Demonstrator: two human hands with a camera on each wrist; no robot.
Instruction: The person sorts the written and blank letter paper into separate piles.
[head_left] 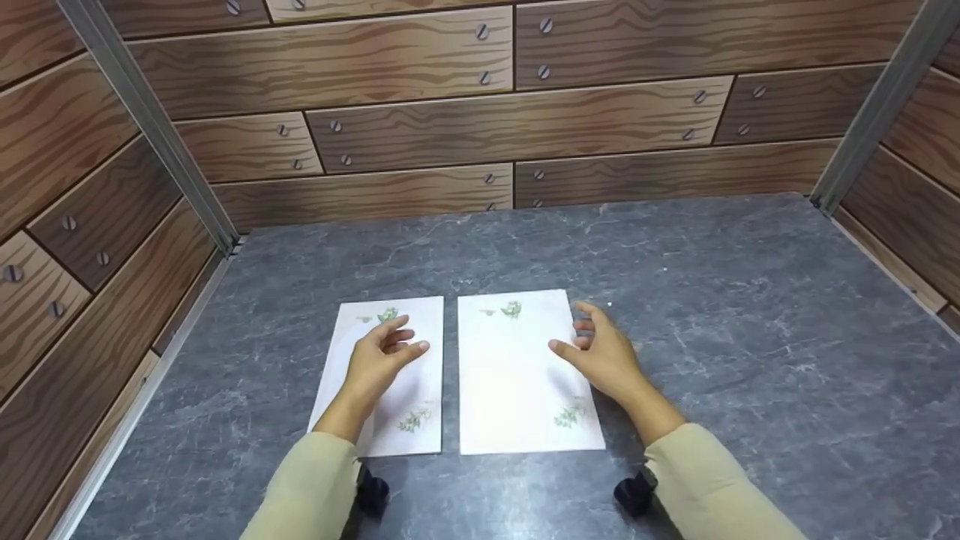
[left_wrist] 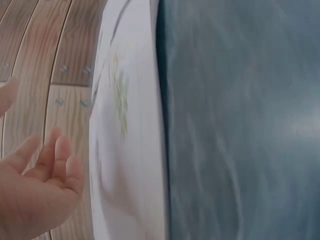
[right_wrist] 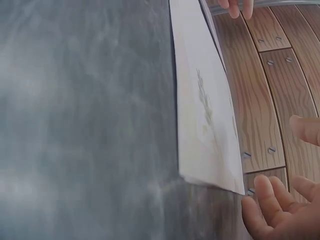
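Two white paper sheets printed with small green plant sprigs lie side by side on the table, a narrow gap between them. Over the left sheet (head_left: pixel 420 375) is my left hand (head_left: pixel 379 360), its fingers loosely bent and nothing in its grasp. My right hand (head_left: pixel 604 356) hovers at the right edge of the right sheet (head_left: pixel 510 375), relaxed and holding nothing. In the left wrist view the palm and fingers (left_wrist: pixel 60 155) show beside the sheet. The right wrist view has the right fingers (right_wrist: pixel 270 200) near a sheet's corner.
The dark grey marbled table (head_left: pixel 750 337) spreads around the sheets. Wood-plank-patterned walls (head_left: pixel 420 135) stand at the back and both sides, with grey metal posts (head_left: pixel 150 112) in the corners. A black wrist device (head_left: pixel 635 493) sits under each sleeve.
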